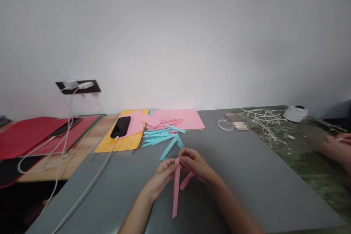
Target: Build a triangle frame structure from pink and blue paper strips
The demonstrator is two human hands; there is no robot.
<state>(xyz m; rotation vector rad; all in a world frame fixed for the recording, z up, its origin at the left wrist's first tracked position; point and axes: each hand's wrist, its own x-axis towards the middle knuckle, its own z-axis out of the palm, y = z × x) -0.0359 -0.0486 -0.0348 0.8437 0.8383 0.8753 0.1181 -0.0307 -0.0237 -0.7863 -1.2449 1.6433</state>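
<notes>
Both my hands pinch one folded pink paper strip (176,193) over the grey table. My left hand (163,175) grips it near its upper end, fingers closed. Fingertips of my right hand (195,163) press at the same top fold, and another pink length (187,181) slants down beneath that hand. Just beyond my fingers lies a blue paper strip bent into a V (168,148), its point facing away from me. Behind it is a loose pile of blue strips (157,137), with thin pink strips (167,122) beside them.
Pink sheets (189,117) and a yellow sheet (109,145) lie along the wall. A black phone (120,127) rests there, its white cable (93,181) crossing the table's left side. Red sheets (27,135) lie further left. At right are white cords (265,117) and another person's hand (336,148).
</notes>
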